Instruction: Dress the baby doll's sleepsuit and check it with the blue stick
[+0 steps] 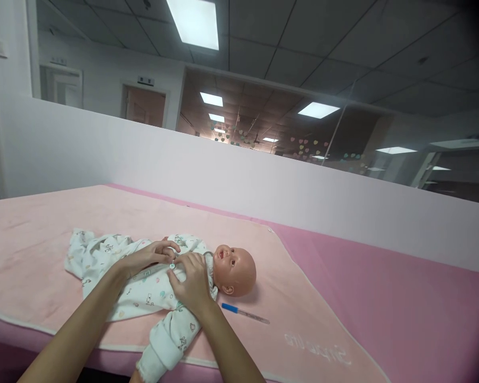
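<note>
A baby doll (235, 272) lies on its back, its head to the right, in a white printed baby gown (143, 292). My left hand (154, 254) rests over the doll's chest with its fingers curled onto the cloth. From the near side, my right hand (192, 279) holds the gown's front between thumb and fingers. A small round white fastener (172, 265) shows between my two hands. One long sleeve (171, 338) reaches toward the bed's near edge. Beside the doll's head lies a slim clear stick with a blue end (245, 313), resembling a thermometer.
Beneath the doll is a pale pink blanket (311, 324) with a light border, spread over a darker pink surface (383, 287). A low white wall (239, 175) with glass above it runs along the far side.
</note>
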The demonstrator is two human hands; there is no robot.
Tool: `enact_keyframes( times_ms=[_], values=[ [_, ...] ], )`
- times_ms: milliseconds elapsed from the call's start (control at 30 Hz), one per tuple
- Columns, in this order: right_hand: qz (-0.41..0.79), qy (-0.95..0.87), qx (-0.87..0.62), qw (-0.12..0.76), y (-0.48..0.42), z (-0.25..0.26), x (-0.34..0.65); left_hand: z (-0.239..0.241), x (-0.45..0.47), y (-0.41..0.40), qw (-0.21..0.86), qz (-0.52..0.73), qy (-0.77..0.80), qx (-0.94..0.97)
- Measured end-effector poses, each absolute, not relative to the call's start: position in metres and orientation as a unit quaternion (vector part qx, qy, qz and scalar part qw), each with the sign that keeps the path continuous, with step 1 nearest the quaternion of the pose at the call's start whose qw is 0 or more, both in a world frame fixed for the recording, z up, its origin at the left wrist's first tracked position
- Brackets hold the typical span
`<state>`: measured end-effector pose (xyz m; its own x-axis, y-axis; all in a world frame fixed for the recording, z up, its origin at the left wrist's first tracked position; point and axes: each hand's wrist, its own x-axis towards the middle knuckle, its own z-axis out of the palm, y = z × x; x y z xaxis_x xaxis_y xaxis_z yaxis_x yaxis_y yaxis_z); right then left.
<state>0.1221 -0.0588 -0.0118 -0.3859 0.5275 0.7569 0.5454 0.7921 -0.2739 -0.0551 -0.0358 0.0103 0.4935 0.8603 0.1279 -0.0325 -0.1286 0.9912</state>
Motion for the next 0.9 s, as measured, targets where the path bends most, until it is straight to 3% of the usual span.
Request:
enact_keyframes(
  times_ms=[333,600,900],
  values=[
    [-0.009,-0.837,-0.316,0.447,-0.0565,-0.0154,0.123,0.0091,-0.0534,-0.034,0.562,0.389,0.336,0.648],
    [0.026,-0.806,-0.324,0.494,-0.0591,-0.015,0.1223,0.014,-0.0538,-0.0371,0.48,0.36,0.367,0.711],
    [0.039,-0.806,-0.32,0.496,-0.0563,-0.0152,0.1205,0.0098,-0.0549,-0.0341,0.505,0.374,0.348,0.696]
  ],
)
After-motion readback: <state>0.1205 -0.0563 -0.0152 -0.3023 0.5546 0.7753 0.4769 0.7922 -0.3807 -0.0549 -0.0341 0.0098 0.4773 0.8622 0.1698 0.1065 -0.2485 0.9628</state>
